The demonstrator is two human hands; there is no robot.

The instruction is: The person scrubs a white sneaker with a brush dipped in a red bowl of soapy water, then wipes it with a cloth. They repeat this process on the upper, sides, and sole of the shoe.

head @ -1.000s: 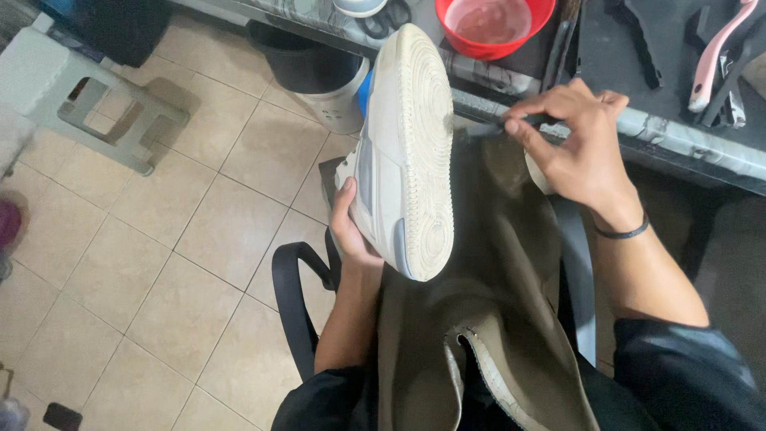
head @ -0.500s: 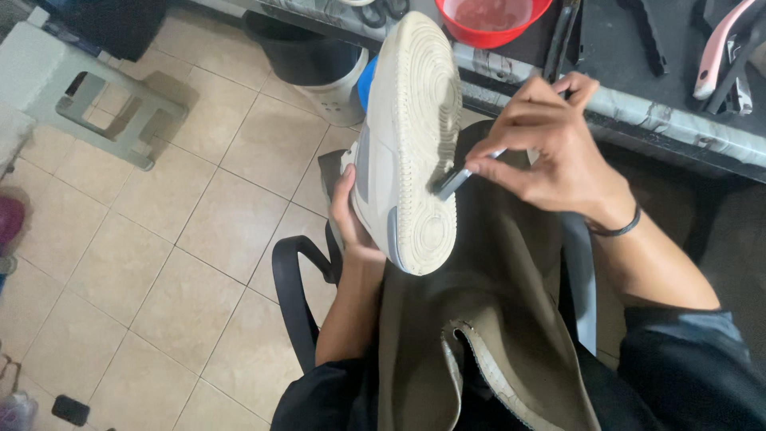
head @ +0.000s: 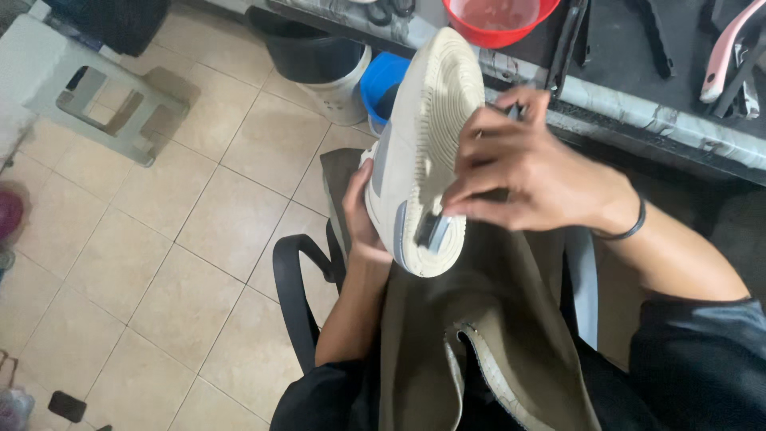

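Note:
A white sneaker [head: 419, 144] with a cream ribbed sole is held on its side over my lap, sole turned right. My left hand [head: 361, 215] grips its upper from the left and below. My right hand [head: 527, 179] rests against the sole and holds a small dark flat tool [head: 433, 231], whose tip presses at the heel edge of the sole. A dark band circles my right wrist. An olive cloth [head: 495, 335] covers my lap beneath the shoe.
A workbench [head: 662, 128] runs along the top right with a red bowl [head: 499, 17], a pink-handled tool [head: 722, 52] and dark tools. A black bucket [head: 311, 56] and blue container [head: 381, 80] stand below. A grey stool [head: 96, 100] sits left; chair armrest [head: 291, 295] at my left.
My right hand has come down along the sole from the bench edge to the heel end, bringing the dark tool against the sole. The shoe stays held by my left hand.

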